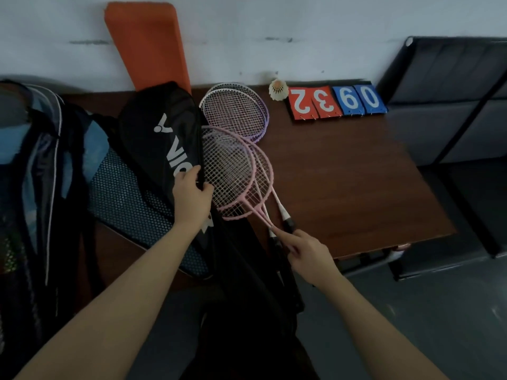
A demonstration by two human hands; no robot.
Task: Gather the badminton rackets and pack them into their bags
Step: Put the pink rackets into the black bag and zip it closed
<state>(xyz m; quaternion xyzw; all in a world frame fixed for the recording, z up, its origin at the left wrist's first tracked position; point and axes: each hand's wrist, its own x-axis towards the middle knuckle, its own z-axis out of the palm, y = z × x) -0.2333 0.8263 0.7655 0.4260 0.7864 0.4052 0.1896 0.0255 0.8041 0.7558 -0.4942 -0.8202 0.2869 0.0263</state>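
As the left hand point(192, 198) pinches the black racket bag point(162, 133) open, the right hand point(304, 250), gripping two pink rackets point(233, 171), should steer heads toward ten o'clock.

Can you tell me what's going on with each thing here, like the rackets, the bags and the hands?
pink rackets: heads partly inside the black bag's edge, handles held by the right hand.
purple rackets: lying stacked on the table, not packed.
black bag: edge held open by the left hand.
left hand: gripping the bag's edge.
right hand: gripping the racket handles.
shuttlecock: standing on the table.
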